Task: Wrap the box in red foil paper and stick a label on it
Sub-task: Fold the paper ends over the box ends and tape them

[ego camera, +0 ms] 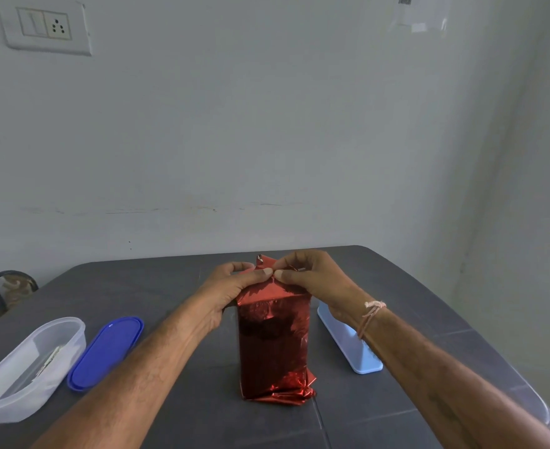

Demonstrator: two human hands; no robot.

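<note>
Hands [275, 280] pinching red foil [272, 345] atop upright box, grey table [157, 286]

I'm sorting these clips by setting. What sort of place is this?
Probably a room in a home: a dark table against a plain wall with a switch-and-socket plate, a clear plastic container near the foil-wrapped box.

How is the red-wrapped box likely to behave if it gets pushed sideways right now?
Probably tips rather than slides: the red-wrapped box stands tall on a narrow end on the table. Crumpled foil at its base may let it rock. The left hand and right hand pinch the top foil, which looks thin and floppy, so that grip may steady it little.
</note>
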